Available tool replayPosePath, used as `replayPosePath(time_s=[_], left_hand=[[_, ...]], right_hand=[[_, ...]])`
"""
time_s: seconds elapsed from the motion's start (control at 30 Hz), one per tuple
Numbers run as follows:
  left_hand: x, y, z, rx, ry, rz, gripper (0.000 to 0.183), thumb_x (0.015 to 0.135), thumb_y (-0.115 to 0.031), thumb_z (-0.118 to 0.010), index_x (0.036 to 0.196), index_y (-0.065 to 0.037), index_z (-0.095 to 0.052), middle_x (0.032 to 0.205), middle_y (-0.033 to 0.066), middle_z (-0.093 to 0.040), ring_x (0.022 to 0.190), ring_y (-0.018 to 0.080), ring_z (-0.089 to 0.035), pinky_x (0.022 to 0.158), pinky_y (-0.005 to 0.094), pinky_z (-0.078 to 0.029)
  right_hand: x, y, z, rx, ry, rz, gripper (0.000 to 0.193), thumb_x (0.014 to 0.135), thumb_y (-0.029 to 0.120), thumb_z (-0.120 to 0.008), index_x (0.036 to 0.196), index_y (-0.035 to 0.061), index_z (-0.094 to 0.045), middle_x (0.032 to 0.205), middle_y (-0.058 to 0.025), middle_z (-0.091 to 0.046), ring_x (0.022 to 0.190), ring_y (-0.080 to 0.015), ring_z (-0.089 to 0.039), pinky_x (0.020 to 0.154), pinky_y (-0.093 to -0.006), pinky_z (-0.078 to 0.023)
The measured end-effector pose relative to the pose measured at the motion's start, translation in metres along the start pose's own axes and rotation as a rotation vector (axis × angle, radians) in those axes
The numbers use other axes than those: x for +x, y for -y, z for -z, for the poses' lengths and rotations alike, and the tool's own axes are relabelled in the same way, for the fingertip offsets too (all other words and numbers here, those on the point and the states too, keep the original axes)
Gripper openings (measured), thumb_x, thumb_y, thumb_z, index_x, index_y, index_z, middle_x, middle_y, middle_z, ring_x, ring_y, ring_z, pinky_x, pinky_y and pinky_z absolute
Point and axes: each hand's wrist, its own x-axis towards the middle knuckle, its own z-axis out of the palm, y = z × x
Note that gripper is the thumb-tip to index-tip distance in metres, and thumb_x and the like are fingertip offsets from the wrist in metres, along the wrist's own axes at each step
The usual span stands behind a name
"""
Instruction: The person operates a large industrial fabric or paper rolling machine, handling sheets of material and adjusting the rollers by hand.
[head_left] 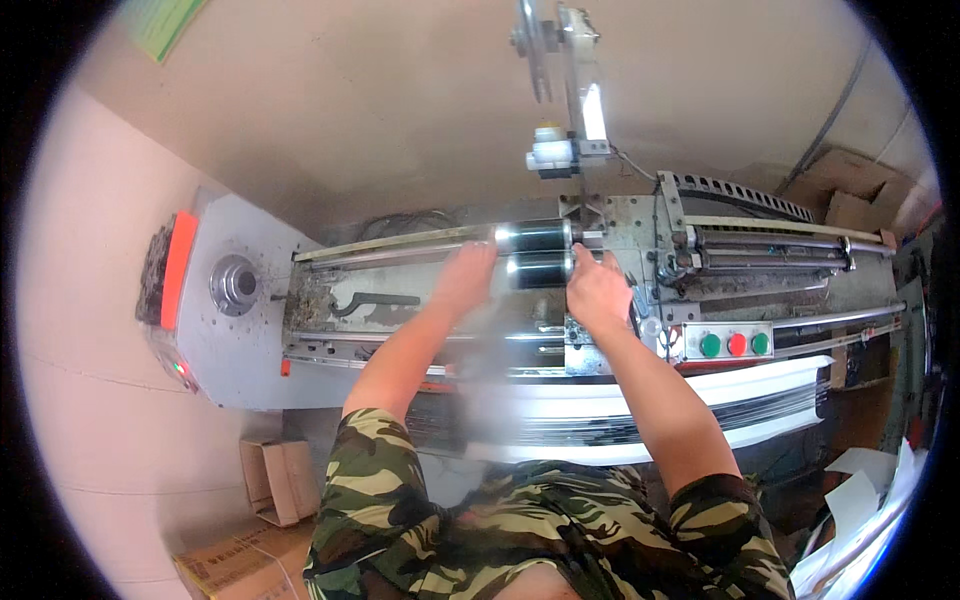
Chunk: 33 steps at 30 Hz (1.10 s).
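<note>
Two glossy dark cylinders with silvery left ends lie side by side across the machine bed, the far cylinder and the near cylinder. At the left end of the far one, my left hand is closed, its fingers curled and somewhat blurred. My right hand is closed at the right ends of the pair, index finger reaching up beside the far cylinder. Its grip on the near cylinder is partly hidden. Left of my left hand, a dark hook spanner lies on the bed.
A grey headstock with a round chuck stands at the left. A button panel with green and red buttons sits near right. Metal rails run rightward. White-wrapped thin rods lie in front of me. An upright bracket rises behind; cardboard boxes stand lower left.
</note>
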Motion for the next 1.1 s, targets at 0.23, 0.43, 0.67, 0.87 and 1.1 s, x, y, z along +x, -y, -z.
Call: replayPosePath(time_s=[0.23,0.43,0.67,0.87,1.1], left_hand=[[0.0,-0.003,-0.011,0.121,-0.138,-0.04,0.058,0.089,-0.016,-0.06,0.142,0.003,-0.044,0.098,0.0102,-0.062,0.098,0.028,-0.059,0.086,0.0409,-0.051],[0.0,-0.001,-0.012,0.064,-0.118,-0.025,0.051,0.086,-0.013,-0.062,0.134,0.002,-0.049,0.098,0.0114,-0.06,0.097,0.0292,-0.057,0.085,0.0419,-0.049],[0.001,0.003,-0.02,0.098,-0.094,-0.022,0.042,0.086,-0.014,-0.062,0.125,0.0,-0.051,0.097,0.0112,-0.06,0.097,0.0304,-0.057,0.084,0.0423,-0.049],[-0.001,0.005,-0.022,0.094,-0.103,-0.016,0.036,0.088,-0.014,-0.062,0.12,-0.004,-0.052,0.097,0.0106,-0.059,0.096,0.0309,-0.057,0.082,0.0433,-0.05],[0.001,0.002,-0.019,0.073,-0.117,-0.02,0.038,0.088,-0.015,-0.062,0.122,-0.004,-0.051,0.098,0.0106,-0.059,0.096,0.031,-0.057,0.082,0.044,-0.05]], right_hand=[[0.001,-0.013,-0.009,-0.001,-0.08,0.066,0.043,0.099,0.024,-0.048,0.141,0.0267,-0.055,0.133,-0.0242,-0.051,0.116,-0.0432,-0.059,0.094,-0.0521,-0.052],[0.001,-0.012,-0.005,0.025,-0.018,0.054,0.046,0.097,0.022,-0.05,0.143,0.0251,-0.054,0.134,-0.0248,-0.05,0.117,-0.0437,-0.057,0.096,-0.0527,-0.05],[0.001,-0.014,-0.006,0.077,-0.001,0.064,0.048,0.094,0.019,-0.054,0.142,0.0224,-0.053,0.133,-0.0251,-0.048,0.115,-0.0439,-0.057,0.095,-0.0524,-0.05],[0.001,-0.014,-0.01,0.037,-0.039,0.077,0.049,0.092,0.017,-0.055,0.141,0.0218,-0.054,0.129,-0.0246,-0.049,0.113,-0.0434,-0.059,0.094,-0.0517,-0.051],[0.002,-0.013,-0.009,0.031,-0.014,0.07,0.046,0.087,0.014,-0.059,0.133,0.0156,-0.054,0.136,-0.0287,-0.047,0.116,-0.0419,-0.058,0.09,-0.0502,-0.051]])
